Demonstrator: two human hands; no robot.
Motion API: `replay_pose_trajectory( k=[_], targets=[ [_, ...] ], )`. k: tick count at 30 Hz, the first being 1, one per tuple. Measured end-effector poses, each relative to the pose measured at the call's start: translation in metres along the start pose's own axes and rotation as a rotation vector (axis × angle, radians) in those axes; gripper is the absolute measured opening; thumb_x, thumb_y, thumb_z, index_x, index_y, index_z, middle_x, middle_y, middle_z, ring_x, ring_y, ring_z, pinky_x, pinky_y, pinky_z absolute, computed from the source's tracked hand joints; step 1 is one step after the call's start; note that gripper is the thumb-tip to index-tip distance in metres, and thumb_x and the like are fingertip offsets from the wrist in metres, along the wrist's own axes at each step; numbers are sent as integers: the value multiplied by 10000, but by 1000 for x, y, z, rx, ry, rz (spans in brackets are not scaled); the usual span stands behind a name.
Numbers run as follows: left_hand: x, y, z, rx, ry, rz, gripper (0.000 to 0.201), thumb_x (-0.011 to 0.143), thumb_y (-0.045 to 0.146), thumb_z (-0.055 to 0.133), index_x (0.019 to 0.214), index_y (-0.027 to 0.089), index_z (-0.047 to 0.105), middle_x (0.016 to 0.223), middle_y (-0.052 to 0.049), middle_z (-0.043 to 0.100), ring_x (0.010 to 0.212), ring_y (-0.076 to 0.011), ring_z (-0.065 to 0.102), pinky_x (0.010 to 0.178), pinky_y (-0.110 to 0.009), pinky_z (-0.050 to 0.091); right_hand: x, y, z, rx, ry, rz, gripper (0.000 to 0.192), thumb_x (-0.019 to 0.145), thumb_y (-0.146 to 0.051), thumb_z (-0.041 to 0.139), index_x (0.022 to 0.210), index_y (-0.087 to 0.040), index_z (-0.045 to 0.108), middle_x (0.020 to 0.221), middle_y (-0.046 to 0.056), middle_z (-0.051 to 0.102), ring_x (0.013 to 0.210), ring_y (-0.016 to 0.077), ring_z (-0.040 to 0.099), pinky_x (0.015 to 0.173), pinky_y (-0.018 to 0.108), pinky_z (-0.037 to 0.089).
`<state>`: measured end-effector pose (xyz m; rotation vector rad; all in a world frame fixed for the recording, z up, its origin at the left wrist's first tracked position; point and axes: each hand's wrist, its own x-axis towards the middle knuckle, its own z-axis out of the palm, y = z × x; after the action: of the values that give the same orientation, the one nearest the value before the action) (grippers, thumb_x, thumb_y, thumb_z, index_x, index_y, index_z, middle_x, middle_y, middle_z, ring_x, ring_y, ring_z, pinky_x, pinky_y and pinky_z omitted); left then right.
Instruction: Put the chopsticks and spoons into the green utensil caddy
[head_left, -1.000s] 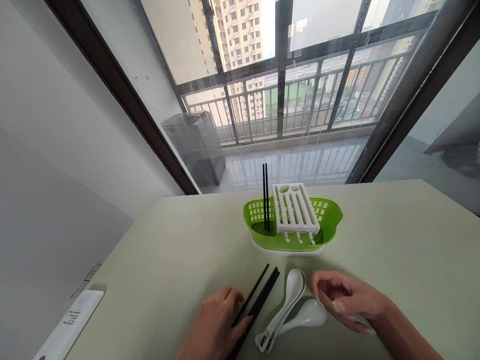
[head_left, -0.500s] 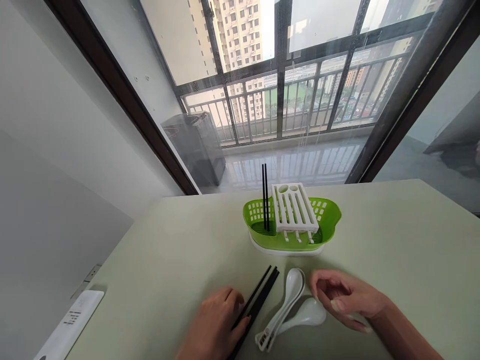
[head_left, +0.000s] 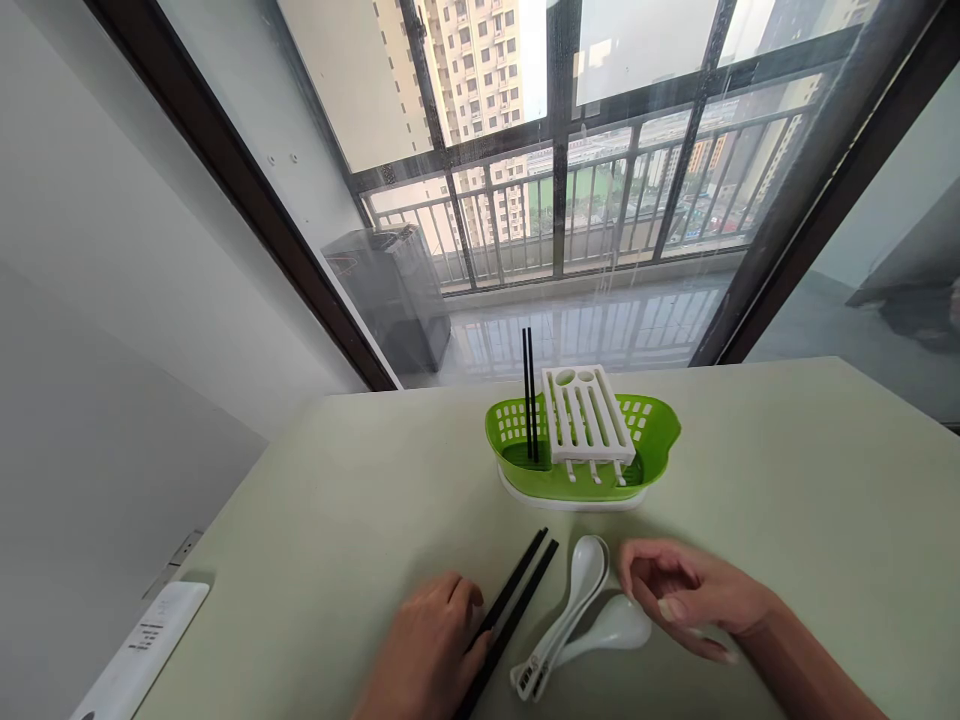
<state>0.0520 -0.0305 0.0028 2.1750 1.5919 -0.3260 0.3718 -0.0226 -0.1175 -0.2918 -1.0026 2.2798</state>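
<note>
Several black chopsticks [head_left: 517, 610] lie slanting on the table, split into two close bundles with a narrow gap between them. My left hand [head_left: 431, 645] rests at their near end, its thumb across the chopsticks and its fingers curled along their left side. White spoons [head_left: 589, 570] lie just to the right, two stacked and one white spoon [head_left: 619, 625] slanting out from under them. Beside the spoon bowls my right hand [head_left: 694, 590] hovers, loosely curled, open and holding nothing. Behind them stands a green basket [head_left: 577, 487] with a white slotted rack [head_left: 589, 415] and two upright chopsticks [head_left: 530, 400].
The pale green table [head_left: 360, 480] runs up to a glass partition with a dark frame [head_left: 795, 210]. A white object with printed text [head_left: 142, 640] lies at the left table edge, near a wall socket [head_left: 185, 546]. Beyond the glass is a balcony with a railing.
One chopstick has shifted leftward from the right-hand bundle to lie against the single one, under my left hand. My right hand has hardly moved.
</note>
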Motion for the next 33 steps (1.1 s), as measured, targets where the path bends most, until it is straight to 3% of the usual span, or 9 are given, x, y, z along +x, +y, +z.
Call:
replay_pose_trajectory(
  k=[13,18,20,23,26,29,33],
  targets=[
    [6,10,-10,246,-14,-110,344,872,58,404,958,143,727,960,-138,745,918,-300,719,768,-359,494,0,1,-1,-29,23,35,428,807,-443,792,1032,-162,560,630,-86,528,299,18,421,291,121,316],
    [4,4,-13,167,34,-113,348,910,85,412,905,173,749,931,-119,764,854,-277,737,716,-314,495,0,0,0,-20,15,13,399,818,-418,786,1025,-156,566,644,-72,548,314,25,455,292,116,320],
    [-1,2,-22,-29,101,-77,284,924,151,470,917,193,751,919,-96,772,829,-256,740,720,-298,505,0,0,1,-16,18,11,397,821,-413,784,1027,-154,566,640,-73,549,316,24,458,296,112,324],
    [-8,6,-38,-518,203,-59,192,916,336,592,938,223,747,917,-59,783,812,-227,748,724,-268,539,1,-2,3,-6,14,0,382,828,-400,779,1026,-151,568,645,-73,550,314,17,447,295,108,320],
    [-11,20,-46,-1009,273,-111,280,828,470,715,907,202,730,934,-73,788,843,-248,757,778,-297,590,3,-4,6,-11,6,-10,379,829,-403,776,1019,-149,569,633,-72,554,310,14,441,295,105,316],
    [-4,36,-37,-1400,368,-150,416,744,488,805,981,165,694,933,-105,786,866,-277,761,831,-374,622,3,-6,7,-19,9,12,401,823,-429,777,1012,-154,556,585,-75,563,293,26,433,282,107,313],
    [13,48,-11,-1693,466,-217,504,717,435,857,1062,131,649,1011,-137,777,943,-276,756,906,-390,616,3,-6,7,-44,10,57,423,806,-479,784,926,-154,541,594,-39,625,275,27,420,262,111,312]
  ],
)
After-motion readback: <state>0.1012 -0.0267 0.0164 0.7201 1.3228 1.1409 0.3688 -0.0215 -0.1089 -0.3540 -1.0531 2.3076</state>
